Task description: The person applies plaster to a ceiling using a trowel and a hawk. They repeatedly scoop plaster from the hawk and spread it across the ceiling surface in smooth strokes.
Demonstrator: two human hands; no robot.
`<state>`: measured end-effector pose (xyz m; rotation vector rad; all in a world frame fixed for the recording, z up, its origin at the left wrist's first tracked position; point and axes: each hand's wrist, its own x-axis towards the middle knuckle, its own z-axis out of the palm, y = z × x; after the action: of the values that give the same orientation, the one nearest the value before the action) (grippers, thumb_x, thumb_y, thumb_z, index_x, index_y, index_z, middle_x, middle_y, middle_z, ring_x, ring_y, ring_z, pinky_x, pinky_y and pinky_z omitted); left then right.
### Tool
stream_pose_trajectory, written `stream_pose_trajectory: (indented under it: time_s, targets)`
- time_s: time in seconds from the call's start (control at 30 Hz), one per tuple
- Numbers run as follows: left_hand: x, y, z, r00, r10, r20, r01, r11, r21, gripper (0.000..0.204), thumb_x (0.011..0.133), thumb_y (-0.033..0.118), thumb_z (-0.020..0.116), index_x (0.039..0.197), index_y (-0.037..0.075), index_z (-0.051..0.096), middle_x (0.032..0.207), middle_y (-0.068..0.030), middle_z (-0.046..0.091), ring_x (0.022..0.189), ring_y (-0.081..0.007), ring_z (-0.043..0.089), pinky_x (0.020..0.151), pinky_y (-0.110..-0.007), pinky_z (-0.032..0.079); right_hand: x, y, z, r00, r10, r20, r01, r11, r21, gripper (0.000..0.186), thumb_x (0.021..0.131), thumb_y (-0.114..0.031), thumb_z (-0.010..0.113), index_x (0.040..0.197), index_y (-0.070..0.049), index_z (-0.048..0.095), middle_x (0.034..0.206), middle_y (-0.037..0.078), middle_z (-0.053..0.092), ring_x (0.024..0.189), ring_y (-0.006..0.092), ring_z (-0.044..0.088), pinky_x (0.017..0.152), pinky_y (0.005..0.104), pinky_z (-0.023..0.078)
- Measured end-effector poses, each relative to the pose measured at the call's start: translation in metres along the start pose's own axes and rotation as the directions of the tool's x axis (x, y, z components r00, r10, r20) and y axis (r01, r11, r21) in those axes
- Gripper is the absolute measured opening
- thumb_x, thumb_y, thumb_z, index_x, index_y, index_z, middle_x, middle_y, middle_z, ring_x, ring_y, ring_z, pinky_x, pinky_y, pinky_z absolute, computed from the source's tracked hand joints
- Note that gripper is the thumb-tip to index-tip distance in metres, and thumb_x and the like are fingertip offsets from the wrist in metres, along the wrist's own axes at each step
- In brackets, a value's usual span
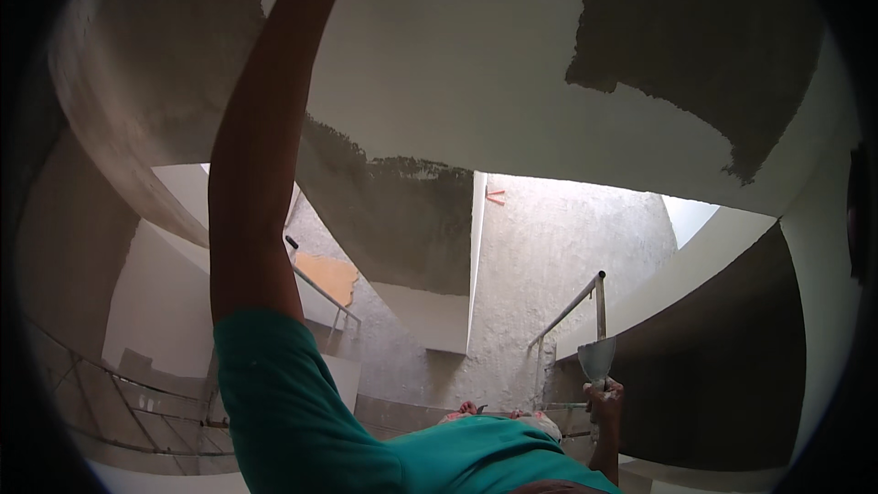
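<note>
My left arm (261,155), with a teal sleeve (274,384), reaches up past the top edge, and its hand is cut off there. Low on the right, my right hand (604,395) is wrapped round a putty knife (597,359), its broad blade pointing up. Pale smears mark the fingers of that hand. Overhead spreads a smooth whitish-grey coated surface (439,82). Darker grey patches with ragged edges border this coat, one at the upper right (695,37) and another near the middle (402,220).
A metal pole frame (572,308) rises near the putty knife. Thin metal bars (119,407) run along the lower left. Beyond the bright opening stands a rough pale wall (567,238). A tan patch (326,276) shows beside my left arm, near another rail (320,288).
</note>
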<state>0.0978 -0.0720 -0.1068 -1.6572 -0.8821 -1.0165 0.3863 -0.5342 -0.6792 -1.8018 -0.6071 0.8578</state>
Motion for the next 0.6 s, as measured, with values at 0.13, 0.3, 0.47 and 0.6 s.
stream_pose_trajectory:
  time_s: [0.13, 0.3, 0.47, 0.6]
  targets:
    - [-0.074, 0.031, 0.008, 0.997, 0.003, 0.074, 0.0, 0.999, -0.039, 0.074, 0.075, 0.001, 0.059, 0.146, 0.016, 0.04, 0.149, -0.0171, 0.041, 0.133, -0.0396, 0.042, 0.11, -0.064, 0.024, -0.001, -0.006, -0.003, 1.0, -0.023, 0.005, 0.023, 0.999, -0.035, 0.021, 0.076, -0.016, 0.074, 0.07, -0.005, 0.057, 0.051, 0.0, 0.054, 0.041, 0.0086, 0.05, 0.041, 0.0275, 0.04]
    - [-0.165, 0.057, 0.026, 1.0, 0.002, 0.023, 0.0, 0.994, -0.107, 0.089, 0.068, 0.004, 0.067, 0.147, 0.032, 0.039, 0.151, 0.0002, 0.039, 0.134, -0.0369, 0.039, 0.104, -0.065, 0.03, -0.003, -0.015, -0.002, 0.999, -0.027, 0.018, 0.027, 1.0, 0.001, 0.02, 0.077, -0.016, 0.074, 0.071, -0.005, 0.058, 0.052, -0.001, 0.053, 0.041, 0.0073, 0.049, 0.04, 0.0265, 0.039]
    - [-0.267, 0.095, 0.037, 0.979, -0.076, 0.191, 0.109, 0.98, -0.165, 0.078, 0.072, 0.004, 0.068, 0.142, 0.03, 0.045, 0.145, -0.0037, 0.043, 0.13, -0.0422, 0.04, 0.099, -0.07, 0.029, 0.001, -0.006, -0.005, 0.998, -0.045, 0.049, 0.045, 0.999, -0.014, 0.017, 0.078, -0.015, 0.072, 0.075, -0.004, 0.06, 0.053, -0.002, 0.053, 0.041, 0.0061, 0.048, 0.039, 0.0256, 0.038]
    - [-0.345, 0.127, 0.053, 0.942, -0.08, 0.325, 0.158, 0.962, -0.223, 0.077, 0.073, 0.008, 0.071, 0.141, 0.03, 0.045, 0.144, -0.005, 0.043, 0.131, -0.044, 0.038, 0.101, -0.071, 0.027, -0.004, -0.014, -0.007, 0.996, -0.057, 0.062, 0.058, 0.998, -0.008, 0.016, 0.08, -0.015, 0.071, 0.077, -0.003, 0.062, 0.053, -0.002, 0.053, 0.041, 0.0061, 0.048, 0.04, 0.0252, 0.038]
